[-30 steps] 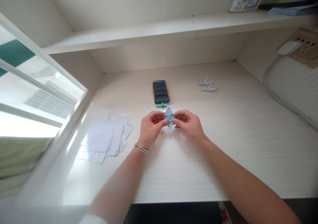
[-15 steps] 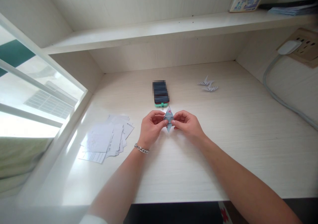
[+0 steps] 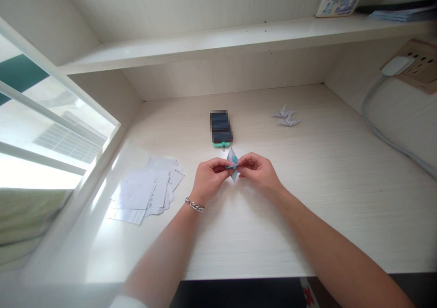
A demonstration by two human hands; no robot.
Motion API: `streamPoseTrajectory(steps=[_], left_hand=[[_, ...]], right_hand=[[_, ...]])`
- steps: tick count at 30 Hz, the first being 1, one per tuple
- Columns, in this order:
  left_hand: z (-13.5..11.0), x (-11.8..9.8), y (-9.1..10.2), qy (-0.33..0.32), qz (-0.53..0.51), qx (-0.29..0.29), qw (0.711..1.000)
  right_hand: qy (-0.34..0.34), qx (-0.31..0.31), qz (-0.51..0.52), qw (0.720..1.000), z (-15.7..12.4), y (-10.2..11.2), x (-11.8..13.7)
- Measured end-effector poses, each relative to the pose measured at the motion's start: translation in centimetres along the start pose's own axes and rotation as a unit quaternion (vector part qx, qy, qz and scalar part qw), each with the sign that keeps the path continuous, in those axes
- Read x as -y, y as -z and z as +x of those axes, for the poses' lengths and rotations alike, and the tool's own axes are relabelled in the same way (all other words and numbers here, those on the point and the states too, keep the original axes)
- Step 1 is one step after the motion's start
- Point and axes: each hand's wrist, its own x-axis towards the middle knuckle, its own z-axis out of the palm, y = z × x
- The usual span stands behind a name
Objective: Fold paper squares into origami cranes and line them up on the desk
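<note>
A small folded piece of blue patterned paper (image 3: 233,162) is held upright just above the pale wooden desk (image 3: 307,207). My left hand (image 3: 209,179), with a metal bracelet at the wrist, pinches its left side. My right hand (image 3: 260,172) pinches its right side, and the fingertips of both hands meet over the middle of the paper. Pointed tips of the paper stick out above and below the fingers.
A phone (image 3: 221,127) lies just beyond my hands. Two small folded white paper figures (image 3: 287,117) sit at the back right. A loose pile of white paper sheets (image 3: 146,188) lies to the left. A cable (image 3: 385,135) runs from a wall socket at right.
The fingertips of both hands have closed in over the paper's middle, and the paper now shows narrower between them. The arms have stayed in place.
</note>
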Motion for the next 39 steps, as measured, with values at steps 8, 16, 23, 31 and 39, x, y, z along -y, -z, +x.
streamPoseTrajectory(steps=[8,16,23,31,39], left_hand=[[-0.03,-0.22,0.01,-0.013,0.035,-0.009,0.999],[0.01,-0.18,-0.06,0.02,-0.057,-0.003,0.998],[0.05,0.34,-0.18,0.016,-0.019,-0.044,0.999],[0.07,0.31,-0.42,0.057,-0.061,-0.068,0.994],[0.2,-0.11,-0.48,0.087,-0.075,-0.064,0.991]], right_hand=[[0.006,0.0,-0.022,1.0,-0.09,-0.25,0.11],[0.028,0.002,-0.066,0.997,-0.17,-0.1,-0.06],[0.054,0.032,-0.144,0.988,-0.41,-0.18,0.3],[-0.039,0.031,-0.07,0.996,-0.66,-0.78,0.01],[-0.047,0.007,-0.003,0.999,-0.35,-0.57,-0.31]])
